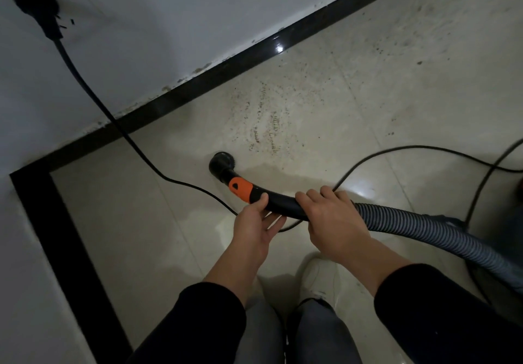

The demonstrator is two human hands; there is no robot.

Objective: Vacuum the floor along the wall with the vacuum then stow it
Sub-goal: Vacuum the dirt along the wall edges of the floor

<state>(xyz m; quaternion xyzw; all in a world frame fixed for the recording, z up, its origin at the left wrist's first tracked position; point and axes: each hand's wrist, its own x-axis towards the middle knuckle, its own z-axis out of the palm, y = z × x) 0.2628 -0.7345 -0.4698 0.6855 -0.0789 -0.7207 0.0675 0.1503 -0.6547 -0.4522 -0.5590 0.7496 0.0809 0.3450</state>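
Observation:
The vacuum's black curved handle tube (278,204) carries an orange collar (240,188) and ends in a round black nozzle (222,164) that sits on the beige tiled floor (353,103), a short way out from the black skirting (198,92). My right hand (331,222) grips the tube where the grey ribbed hose (418,229) begins. My left hand (254,226) supports the tube from below just behind the orange collar, thumb on top and fingers loosely spread. Dust specks lie on the tiles between the nozzle and the wall.
A black power cord (93,92) runs from a plug (38,4) in the white wall down across the floor and under my hands. More cord loops at the right (424,147). The skirting turns a corner at the left (19,174). My white shoes (319,276) stand below.

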